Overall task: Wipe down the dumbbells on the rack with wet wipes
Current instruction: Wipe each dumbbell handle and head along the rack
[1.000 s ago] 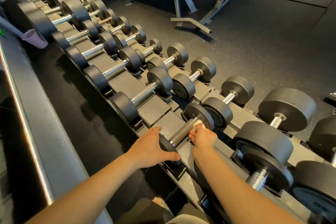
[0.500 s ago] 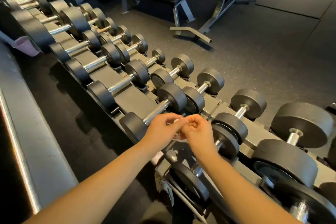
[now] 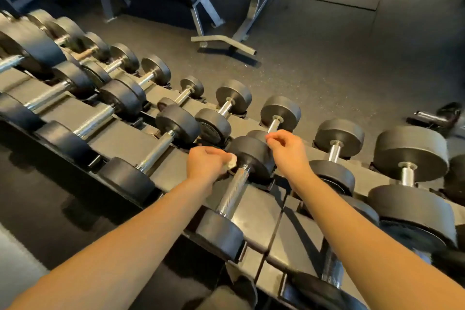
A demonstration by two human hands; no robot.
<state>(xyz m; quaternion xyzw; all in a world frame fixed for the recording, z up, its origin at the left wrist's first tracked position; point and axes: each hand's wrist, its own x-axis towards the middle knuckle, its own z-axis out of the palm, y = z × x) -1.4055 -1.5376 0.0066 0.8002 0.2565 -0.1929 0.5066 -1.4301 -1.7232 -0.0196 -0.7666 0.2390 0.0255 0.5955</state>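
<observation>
The left hand (image 3: 206, 165) is squeezing a balled white wipe (image 3: 232, 160) just beside the far head of the nearest dumbbell (image 3: 233, 192) on the rack (image 3: 259, 211). The right hand (image 3: 289, 150) is hovering curled above that head, perhaps pinching something. On both sides neighbouring dumbbells (image 3: 161, 148) are crowding in, and open floor (image 3: 327, 70) is lying beyond.

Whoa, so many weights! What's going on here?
A person is cleaning dumbbells on a long rack in a gym. The left hand has a balled-up white wipe in its grip, right beside the far end of the dumbbell straight in front. The right hand hangs over that same end with its fingers curled; whether it holds anything is too hard to tell. The wipe is not on the shiny handle at this moment.
</observation>
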